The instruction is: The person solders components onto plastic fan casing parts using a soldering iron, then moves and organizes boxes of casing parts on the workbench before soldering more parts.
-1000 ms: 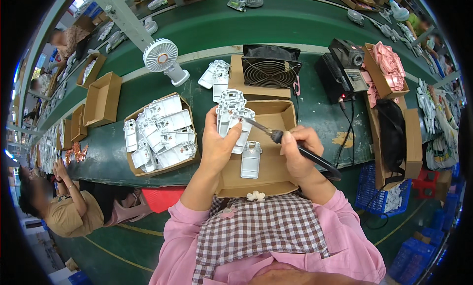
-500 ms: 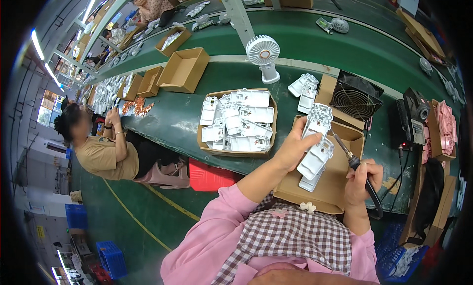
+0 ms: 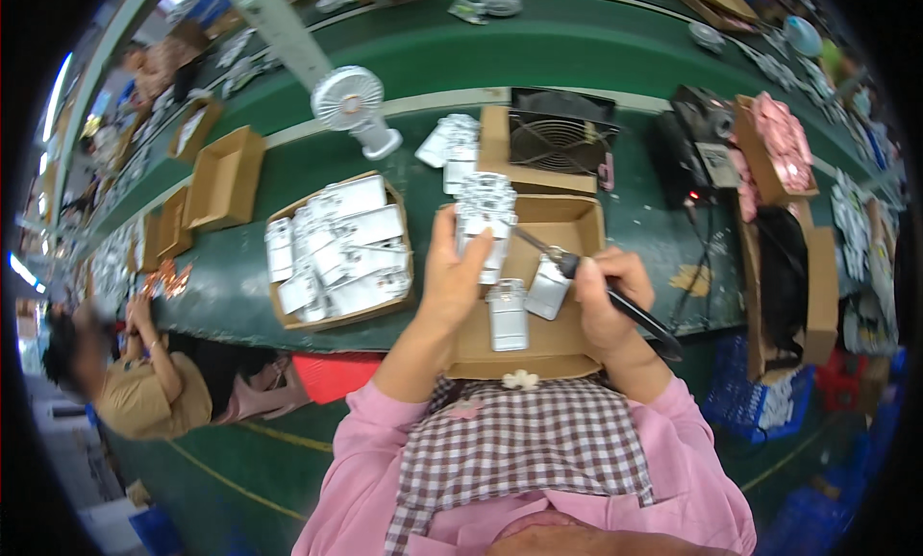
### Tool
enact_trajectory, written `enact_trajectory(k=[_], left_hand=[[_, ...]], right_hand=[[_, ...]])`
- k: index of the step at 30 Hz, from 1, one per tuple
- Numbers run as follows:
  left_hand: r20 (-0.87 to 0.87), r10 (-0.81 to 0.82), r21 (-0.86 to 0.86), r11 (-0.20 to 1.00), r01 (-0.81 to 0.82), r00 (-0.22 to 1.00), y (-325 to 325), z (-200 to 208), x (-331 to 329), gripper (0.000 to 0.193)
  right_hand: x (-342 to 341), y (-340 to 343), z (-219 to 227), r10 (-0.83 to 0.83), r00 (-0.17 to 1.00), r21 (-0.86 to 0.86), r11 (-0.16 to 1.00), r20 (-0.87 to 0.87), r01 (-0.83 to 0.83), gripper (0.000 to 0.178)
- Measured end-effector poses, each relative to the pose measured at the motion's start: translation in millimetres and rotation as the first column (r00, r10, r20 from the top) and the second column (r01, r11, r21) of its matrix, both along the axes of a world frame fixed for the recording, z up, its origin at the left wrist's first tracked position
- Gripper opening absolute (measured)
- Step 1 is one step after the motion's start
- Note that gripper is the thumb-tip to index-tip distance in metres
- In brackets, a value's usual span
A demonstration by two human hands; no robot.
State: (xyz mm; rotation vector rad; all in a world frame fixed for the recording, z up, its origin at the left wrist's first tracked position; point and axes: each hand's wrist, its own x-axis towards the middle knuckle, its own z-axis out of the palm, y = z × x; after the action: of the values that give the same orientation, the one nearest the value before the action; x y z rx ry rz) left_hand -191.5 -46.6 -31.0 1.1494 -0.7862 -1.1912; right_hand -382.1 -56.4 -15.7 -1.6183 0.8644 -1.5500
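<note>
My left hand (image 3: 450, 282) is closed round a white plastic fan housing (image 3: 486, 208), thumb on its face, raised over the far left part of an open cardboard box (image 3: 577, 231). My right hand (image 3: 611, 301) grips the dark handle of a soldering iron (image 3: 635, 314). Its metal tip points up and left, close beside the held housing; blur hides whether they touch. Inside the box, below my hands, lie two more white housings, one upright in view (image 3: 509, 316) and one tilted (image 3: 548, 291).
Left stands a carton heaped with white housings (image 3: 346, 239). Behind are a small white fan (image 3: 351, 104), a few housings (image 3: 450, 148) and a black fan with a wire guard (image 3: 558, 133). Pink parts (image 3: 779, 143) fill a box at right. A co-worker (image 3: 154, 383) sits at far left.
The view has swung right, so the bench appears farther left. My left hand has shifted the held housing away from the others, which now show in the box. Both hands keep their grips.
</note>
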Motion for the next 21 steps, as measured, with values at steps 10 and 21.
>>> enact_trajectory(k=[10,21], left_hand=[[0.035,-0.042,0.028,0.999,0.041,0.998,2.2,4.9,-2.6,0.036],[0.081,-0.054,0.001,0.999,0.054,0.995,1.8,2.9,-2.0,0.038]], right_hand=[[1.7,0.8,2.8,0.030,0.999,0.053,0.998,-0.025,-0.029,0.015],[3.8,-1.3,2.0,0.043,0.999,0.055,0.998,-0.018,-0.042,0.015]])
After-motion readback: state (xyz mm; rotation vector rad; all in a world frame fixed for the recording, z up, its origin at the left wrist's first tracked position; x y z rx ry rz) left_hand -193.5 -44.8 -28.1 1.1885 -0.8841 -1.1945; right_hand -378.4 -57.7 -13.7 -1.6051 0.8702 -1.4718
